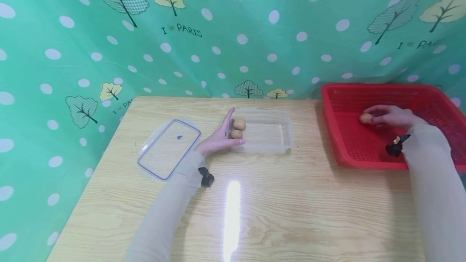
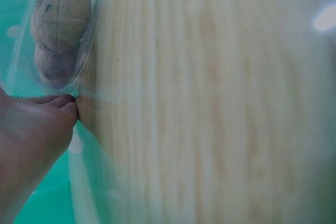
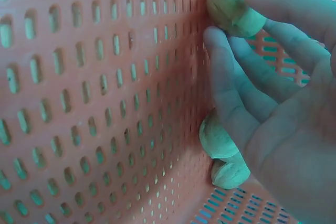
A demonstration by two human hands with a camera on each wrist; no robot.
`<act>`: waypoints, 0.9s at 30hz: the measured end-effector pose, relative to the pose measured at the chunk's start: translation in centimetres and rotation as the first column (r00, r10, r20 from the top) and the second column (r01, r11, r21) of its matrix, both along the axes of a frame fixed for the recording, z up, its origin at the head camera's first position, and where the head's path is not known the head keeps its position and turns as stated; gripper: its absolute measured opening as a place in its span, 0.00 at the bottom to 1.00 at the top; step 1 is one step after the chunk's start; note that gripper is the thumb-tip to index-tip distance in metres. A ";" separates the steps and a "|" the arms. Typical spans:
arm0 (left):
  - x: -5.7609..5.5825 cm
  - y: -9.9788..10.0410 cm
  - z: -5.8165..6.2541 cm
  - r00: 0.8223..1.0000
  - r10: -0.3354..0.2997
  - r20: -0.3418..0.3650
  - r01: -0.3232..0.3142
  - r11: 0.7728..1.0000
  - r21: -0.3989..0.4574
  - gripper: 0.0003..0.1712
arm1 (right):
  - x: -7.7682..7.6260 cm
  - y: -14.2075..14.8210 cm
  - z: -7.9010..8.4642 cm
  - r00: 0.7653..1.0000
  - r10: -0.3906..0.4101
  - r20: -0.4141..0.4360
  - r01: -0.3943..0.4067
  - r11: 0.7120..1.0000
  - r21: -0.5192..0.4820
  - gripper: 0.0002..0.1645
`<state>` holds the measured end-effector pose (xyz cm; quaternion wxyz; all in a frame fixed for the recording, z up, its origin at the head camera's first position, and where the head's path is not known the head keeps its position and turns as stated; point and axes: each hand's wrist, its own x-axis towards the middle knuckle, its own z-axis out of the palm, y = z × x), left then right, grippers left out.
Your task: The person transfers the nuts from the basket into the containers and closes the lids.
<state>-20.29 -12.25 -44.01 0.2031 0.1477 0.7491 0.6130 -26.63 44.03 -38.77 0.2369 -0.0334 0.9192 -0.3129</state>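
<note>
My left hand (image 1: 218,138) holds the left end of a clear plastic container (image 1: 287,132), its thumb along the near side and its fingers at the far left corner. Two walnuts (image 1: 239,125) lie inside at that end; the left wrist view shows them through the wall, above the fingertips (image 2: 67,100). Over at the right, my right hand (image 1: 395,116) reaches into a red plastic basket (image 1: 340,140). Its thumb and fingers pinch a walnut (image 3: 233,6). More walnuts (image 3: 218,135) lie on the basket's bottom beyond the palm, partly hidden by the hand.
A clear lid with a blue seal (image 1: 169,148) lies on the wooden table (image 1: 291,205), left of the container. Behind the table hangs a green patterned cloth (image 1: 218,51). The basket's raised walls surround the right hand.
</note>
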 end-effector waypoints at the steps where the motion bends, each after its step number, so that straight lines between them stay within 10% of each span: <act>1: 0.0 0.0 0.0 1.000 0.000 0.000 0.000 1.000 -0.002 0.66 | 0.0 -0.1 0.0 1.000 0.000 0.005 0.000 1.000 -0.004 0.42; 27: 0.2 0.1 -0.1 1.000 0.023 0.013 -0.023 1.000 0.020 0.66 | 0.9 -3.9 3.4 0.975 0.046 -0.217 -0.069 0.993 -0.100 0.38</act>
